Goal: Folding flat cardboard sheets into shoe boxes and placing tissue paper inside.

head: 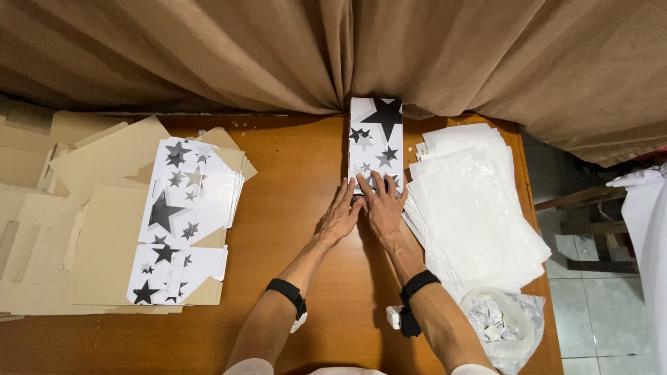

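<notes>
Both hands, left hand [340, 217] and right hand [382, 208], press flat, fingers spread, on the star-printed box [376, 139].

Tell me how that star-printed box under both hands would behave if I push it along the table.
The star-printed box looks like thin folded card, so probably light and easy to slide on the smooth wooden table. It lies flat, so tipping seems unlikely. Under the left hand and right hand, it may crease if pressed hard.
</notes>
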